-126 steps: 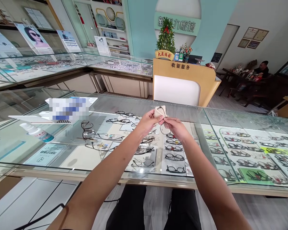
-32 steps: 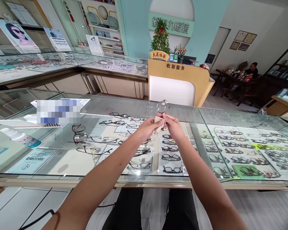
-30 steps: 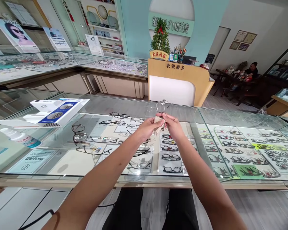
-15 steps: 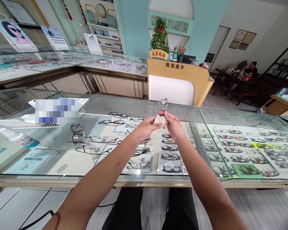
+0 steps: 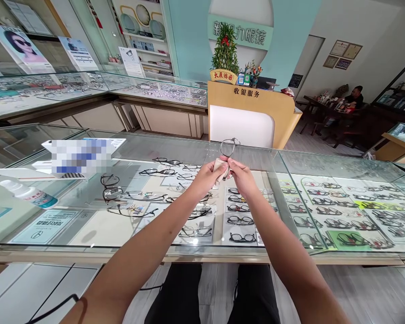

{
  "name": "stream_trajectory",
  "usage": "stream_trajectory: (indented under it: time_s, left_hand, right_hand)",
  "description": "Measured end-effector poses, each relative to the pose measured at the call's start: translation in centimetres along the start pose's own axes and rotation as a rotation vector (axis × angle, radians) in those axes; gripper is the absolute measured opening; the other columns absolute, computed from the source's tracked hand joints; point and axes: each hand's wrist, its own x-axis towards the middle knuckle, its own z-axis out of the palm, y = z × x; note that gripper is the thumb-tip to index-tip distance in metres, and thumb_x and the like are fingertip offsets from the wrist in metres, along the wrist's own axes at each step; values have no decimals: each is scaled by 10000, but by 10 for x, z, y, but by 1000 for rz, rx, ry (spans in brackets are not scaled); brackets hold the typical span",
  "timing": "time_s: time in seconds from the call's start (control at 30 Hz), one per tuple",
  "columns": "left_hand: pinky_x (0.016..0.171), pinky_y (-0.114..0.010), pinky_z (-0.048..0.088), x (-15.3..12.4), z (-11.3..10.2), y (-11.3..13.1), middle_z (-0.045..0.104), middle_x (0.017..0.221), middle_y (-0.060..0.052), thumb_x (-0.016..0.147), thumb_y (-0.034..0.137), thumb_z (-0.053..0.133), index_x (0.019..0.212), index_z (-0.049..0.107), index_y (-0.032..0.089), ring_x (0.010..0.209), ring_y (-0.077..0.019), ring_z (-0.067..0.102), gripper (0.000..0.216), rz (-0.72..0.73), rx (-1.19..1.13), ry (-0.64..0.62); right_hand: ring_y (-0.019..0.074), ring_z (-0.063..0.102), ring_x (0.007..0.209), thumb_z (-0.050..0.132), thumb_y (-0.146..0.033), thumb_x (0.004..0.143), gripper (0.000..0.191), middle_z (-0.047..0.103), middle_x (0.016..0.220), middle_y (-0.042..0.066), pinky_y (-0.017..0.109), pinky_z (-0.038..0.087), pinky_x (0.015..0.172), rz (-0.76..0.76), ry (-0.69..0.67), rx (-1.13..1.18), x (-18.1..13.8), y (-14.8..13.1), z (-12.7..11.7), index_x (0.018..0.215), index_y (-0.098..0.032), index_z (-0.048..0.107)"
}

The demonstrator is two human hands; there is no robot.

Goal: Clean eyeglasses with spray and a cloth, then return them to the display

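Observation:
Above the glass counter, a pair of eyeglasses point(image 5: 230, 147) is held up in front of me, one round rim standing above my fingers. My left hand point(image 5: 206, 176) is closed on a pale beige cloth point(image 5: 220, 167), its thumb pressing the cloth around the lower part of the glasses. My right hand point(image 5: 240, 174) pinches the frame from the other side. The lower lens is hidden by cloth and fingers. On the counter to the left, more eyeglasses point(image 5: 112, 194) rest on the glass, with a white spray bottle point(image 5: 29, 193) lying farther left.
The glass display counter point(image 5: 97, 236) spans the front, with rows of eyeglasses point(image 5: 240, 220) inside. A white box point(image 5: 43, 167) stands at the left. Behind are a cashier desk point(image 5: 249, 121) and another showcase point(image 5: 162, 101). A person point(image 5: 355, 96) sits at a far table.
The cloth, spread out toward the right before, is now bunched closer between my fingers. The glasses have turned slightly and my hands have shifted a little left.

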Motion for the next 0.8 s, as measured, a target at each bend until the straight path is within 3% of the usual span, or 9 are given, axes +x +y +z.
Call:
stream_trajectory:
  time_s: [0.13,0.3,0.5,0.63,0.8]
  left_hand:
    - [584,-296,357,2,-2,-5,693,749,-57,844,816,799,795,722,181,625,-149,513,642,9,-1,7]
    - [619,-302,406,6,-8,-10,685,729,-41,758,732,920,900,769,176,650,-174,578,594,-142,-56,-27]
    - [808,-298,469,3,-5,-5,777,992,-55,671,500,1032,1138,800,161,874,-181,660,622,-122,-110,-107]
    - [706,-291,434,2,0,-9,750,900,-51,724,505,1000,1072,787,167,786,-172,636,530,-91,-88,-39]
    - [584,-272,345,3,2,-15,701,811,-29,799,654,918,962,741,174,642,-126,526,537,-27,-72,37]
  right_hand:
    - [155,483,745,828,-663,848,463,715,923,32,332,453,717,-16,15,8,1,-3,-1,1030,-243,903]
    - [142,430,673,874,-638,796,486,656,763,3,325,388,637,40,92,63,3,-5,-6,1050,-225,899]
    - [105,395,638,936,-577,746,425,772,954,21,297,367,588,67,104,195,2,-8,-5,1007,-243,908]
    - [116,400,643,923,-563,763,406,736,871,16,294,379,587,81,94,205,1,-7,-1,1011,-241,907]
    - [130,448,688,893,-522,792,387,723,836,8,295,416,629,51,69,205,0,-5,7,1056,-240,909]
